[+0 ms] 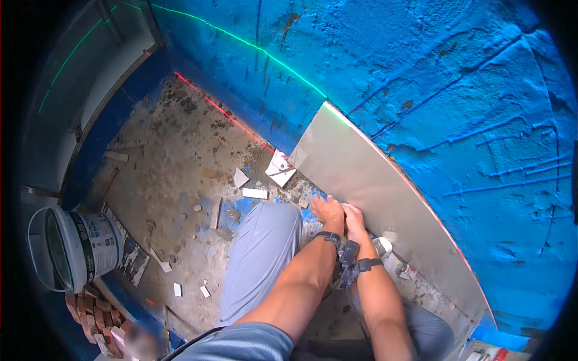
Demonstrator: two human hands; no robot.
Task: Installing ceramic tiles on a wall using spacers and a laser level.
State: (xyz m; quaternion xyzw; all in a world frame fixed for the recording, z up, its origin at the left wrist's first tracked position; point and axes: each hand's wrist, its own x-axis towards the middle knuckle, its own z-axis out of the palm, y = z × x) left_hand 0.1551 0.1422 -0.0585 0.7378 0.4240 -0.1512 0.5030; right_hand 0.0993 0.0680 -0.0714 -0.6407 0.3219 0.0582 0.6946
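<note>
A large grey tile panel (373,192) stands against the lower blue wall (469,90), with a green laser line on its top corner. My left hand (327,212) is down by the panel's bottom edge, its fingers partly stretched toward the debris-strewn floor. Close beside it, my right hand (354,221) has its fingers bent at the panel's foot, around or on something small and pale that I cannot make out. Both wrists wear black strapped devices. White tile offcuts (279,167) lie just left of the panel's near corner.
A white bucket (90,246) sits at the left, with stacked bricks (90,313) below it. The concrete floor (150,156) holds rubble, a small white strip (254,193) and other scraps. A red laser line runs along the back wall's foot. My grey-clad knee (259,253) is beside my hands.
</note>
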